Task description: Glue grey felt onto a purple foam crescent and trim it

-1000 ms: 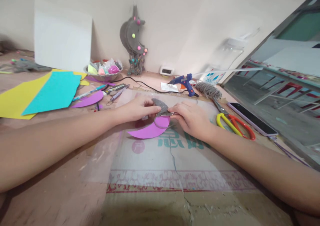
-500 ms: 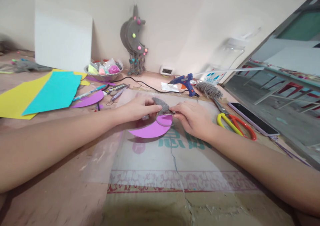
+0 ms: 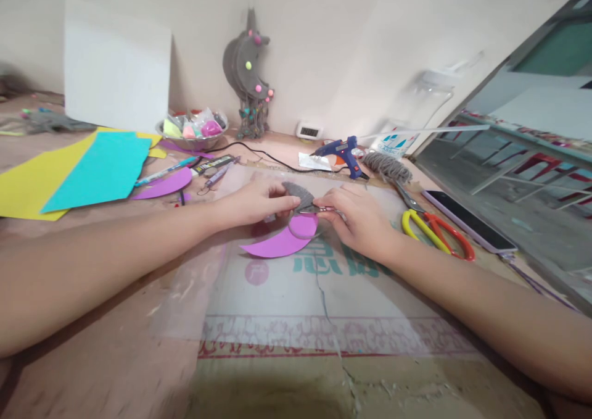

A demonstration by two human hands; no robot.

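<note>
A purple crescent cutout, its upper end wound with grey yarn, is held above the plastic-covered work area. My left hand is closed on the wrapped end, thumb in front and fingers behind. At the crescent's right edge my right hand is closed in a pinch on the yarn, its fingertips touching the wrapped part. A loose loop of yarn hangs across the purple face below the fingers. Something thin and pinkish shows between the right fingers, too small to make out.
Scissors and a phone lie right of my hands. Behind are a blue glue gun, a yarn bundle and a bowl. Coloured sheets and another purple crescent lie left. A decorated grey moon hangs on the wall.
The yarn loop on the crescent has shifted slightly, and the crescent has tilted a little. Both hands stay in nearly the same place with their grips kept.
</note>
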